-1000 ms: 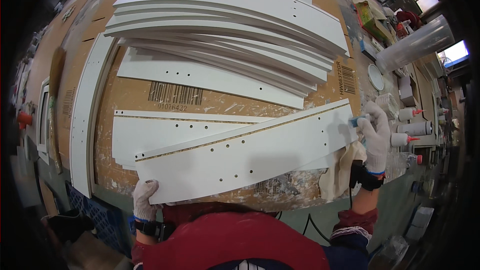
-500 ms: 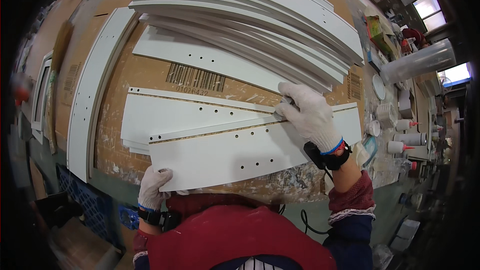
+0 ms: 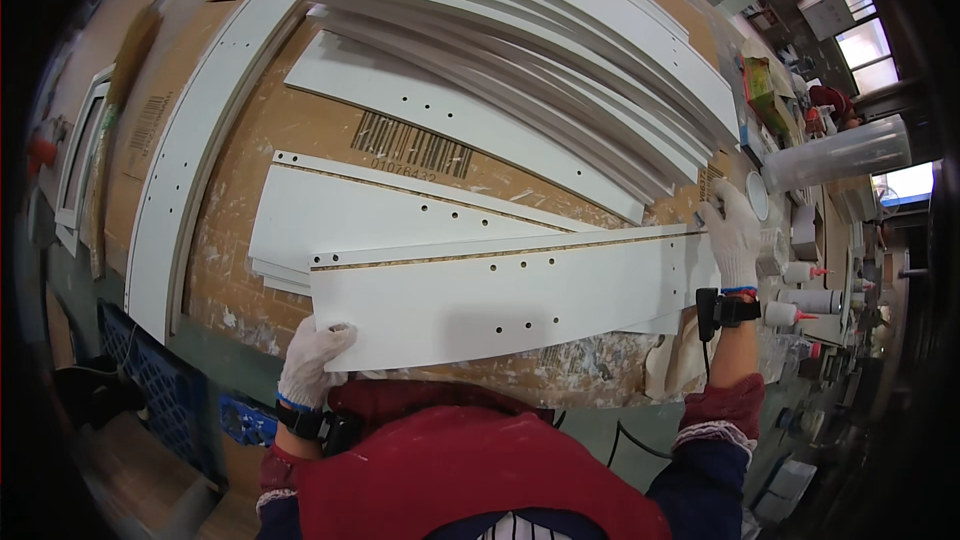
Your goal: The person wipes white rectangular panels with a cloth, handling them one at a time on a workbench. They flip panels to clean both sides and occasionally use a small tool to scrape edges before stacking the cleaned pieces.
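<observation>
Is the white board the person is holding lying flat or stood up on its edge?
Lying flat. The white board shows its broad drilled face upward, resting on another panel, left hand and right hand at its ends.

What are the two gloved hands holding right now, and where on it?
Both hold the long white drilled panel: the left hand grips its near left corner, and the right hand rests on its far right end by the raw edge.

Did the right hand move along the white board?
Yes. The right hand slid from the middle of the white board to its far right end, toward the glue bottles.
</observation>
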The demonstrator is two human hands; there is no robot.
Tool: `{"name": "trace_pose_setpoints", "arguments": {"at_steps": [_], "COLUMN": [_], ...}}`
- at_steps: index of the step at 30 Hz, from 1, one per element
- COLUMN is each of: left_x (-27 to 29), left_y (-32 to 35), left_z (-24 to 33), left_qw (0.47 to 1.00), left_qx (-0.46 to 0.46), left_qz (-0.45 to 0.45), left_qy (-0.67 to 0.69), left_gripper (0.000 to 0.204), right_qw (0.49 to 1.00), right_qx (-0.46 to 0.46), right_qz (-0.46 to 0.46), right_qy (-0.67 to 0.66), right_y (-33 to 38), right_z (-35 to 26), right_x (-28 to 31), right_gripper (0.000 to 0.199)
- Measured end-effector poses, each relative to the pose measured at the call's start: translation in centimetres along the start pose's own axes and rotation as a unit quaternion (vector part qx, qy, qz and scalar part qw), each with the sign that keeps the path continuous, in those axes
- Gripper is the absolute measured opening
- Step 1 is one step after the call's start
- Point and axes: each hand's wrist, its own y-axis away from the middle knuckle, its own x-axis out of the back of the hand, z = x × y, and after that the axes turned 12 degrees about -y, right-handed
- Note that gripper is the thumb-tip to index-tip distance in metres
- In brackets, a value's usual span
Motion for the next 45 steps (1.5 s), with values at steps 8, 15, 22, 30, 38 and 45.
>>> {"name": "trace_pose_setpoints", "arguments": {"at_steps": [8, 15, 22, 30, 38, 45], "left_x": [0.1, -1.2, -0.7, -0.4, -0.6, -0.5], "left_y": [0.1, 1.2, 1.3, 0.8, 1.3, 1.0], "left_z": [-0.3, 0.3, 0.4, -1.3, -0.9, -1.6], "left_qw": [0.998, 0.996, 0.996, 0.988, 0.971, 0.966], "left_qx": [-0.006, -0.073, 0.009, -0.002, -0.031, -0.037], "left_qz": [-0.053, -0.057, -0.072, -0.098, -0.175, -0.195], "left_qy": [0.035, 0.016, 0.042, 0.119, 0.161, 0.163], "left_gripper": [0.029, 0.029, 0.027, 0.029, 0.037, 0.036], "right_qw": [0.97, 0.987, 0.98, 0.97, 0.947, 0.91], "right_qx": [-0.033, 0.099, 0.146, 0.132, 0.202, 0.247], "right_qz": [-0.02, -0.079, -0.104, -0.17, -0.21, -0.246], "right_qy": [-0.239, -0.098, -0.085, -0.109, -0.138, -0.225], "right_y": [1.8, 3.4, 4.9, 6.0, 7.9, 10.4], "right_z": [-6.3, -14.3, -17.9, -22.9, -29.9, -35.6], "right_x": [-1.9, -4.8, -5.9, -7.1, -9.7, -12.7], "right_gripper": [0.034, 0.033, 0.027, 0.03, 0.03, 0.028]}}
